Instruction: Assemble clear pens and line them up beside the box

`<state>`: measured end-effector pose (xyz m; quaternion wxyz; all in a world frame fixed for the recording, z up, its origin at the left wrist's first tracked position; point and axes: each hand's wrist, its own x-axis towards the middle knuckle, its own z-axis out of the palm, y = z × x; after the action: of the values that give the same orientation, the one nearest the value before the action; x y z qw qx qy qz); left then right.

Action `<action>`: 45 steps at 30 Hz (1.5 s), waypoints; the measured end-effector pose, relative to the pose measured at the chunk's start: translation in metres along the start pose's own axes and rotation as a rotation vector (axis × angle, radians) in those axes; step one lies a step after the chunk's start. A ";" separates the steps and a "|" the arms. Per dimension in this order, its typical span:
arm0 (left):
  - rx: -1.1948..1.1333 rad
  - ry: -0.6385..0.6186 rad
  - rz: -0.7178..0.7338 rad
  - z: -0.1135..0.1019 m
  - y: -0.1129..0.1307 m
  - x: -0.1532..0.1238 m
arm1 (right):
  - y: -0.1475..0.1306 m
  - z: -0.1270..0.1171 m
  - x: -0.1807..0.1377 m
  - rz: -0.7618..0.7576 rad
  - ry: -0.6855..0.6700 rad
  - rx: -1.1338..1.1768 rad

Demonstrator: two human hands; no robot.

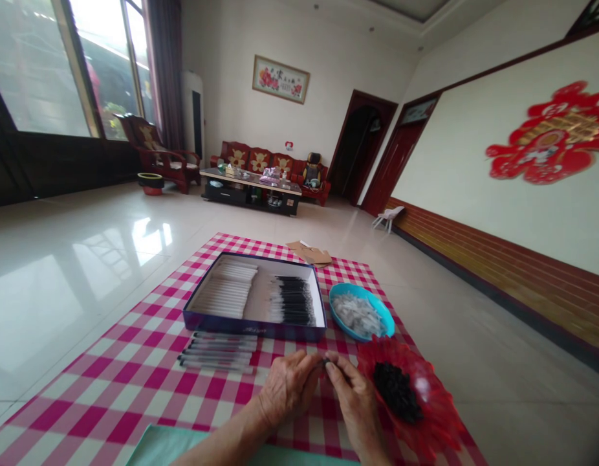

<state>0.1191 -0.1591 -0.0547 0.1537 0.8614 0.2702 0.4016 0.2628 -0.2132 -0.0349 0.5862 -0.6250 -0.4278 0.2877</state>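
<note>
1. A pale green cloth (168,448) lies nearest; just beyond, the left hand (287,388) and right hand (358,404) pinch a tiny black piece (325,362) between pressed fingertips, at six o'clock.
2. A slack pinch could drop it among the black bits (396,391) in the red fluted plastic dish (438,414) at four o'clock.

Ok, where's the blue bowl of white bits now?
In the head view, the blue bowl sits on the pink checked cloth, right of the open box, just beyond the red dish and ahead of the person's right hand.

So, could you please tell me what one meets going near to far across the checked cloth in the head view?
Pale green sheet → left hand, right hand → slim tubes → open blue box → cardboard scrap
</note>
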 end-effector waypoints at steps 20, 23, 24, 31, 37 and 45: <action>0.178 -0.120 0.051 -0.006 0.000 0.003 | 0.017 -0.003 -0.002 -0.116 -0.085 -0.140; 0.198 -0.126 0.067 -0.003 -0.001 0.003 | 0.017 0.001 -0.004 -0.161 -0.061 -0.194; 0.206 -0.128 0.072 -0.002 -0.002 0.003 | 0.018 0.002 -0.004 -0.180 -0.046 -0.214; 0.244 -0.122 0.073 -0.002 0.003 0.002 | 0.025 0.008 -0.003 -0.224 0.007 -0.286; 0.280 -0.100 0.009 -0.007 0.002 0.004 | 0.025 0.004 -0.003 -0.218 0.008 -0.252; 0.276 -0.107 0.038 -0.005 0.001 0.001 | 0.019 0.006 -0.007 -0.265 -0.057 -0.239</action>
<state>0.1161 -0.1587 -0.0505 0.0402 0.8995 0.2980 0.3170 0.2578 -0.2154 -0.0557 0.5281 -0.6201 -0.5540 0.1724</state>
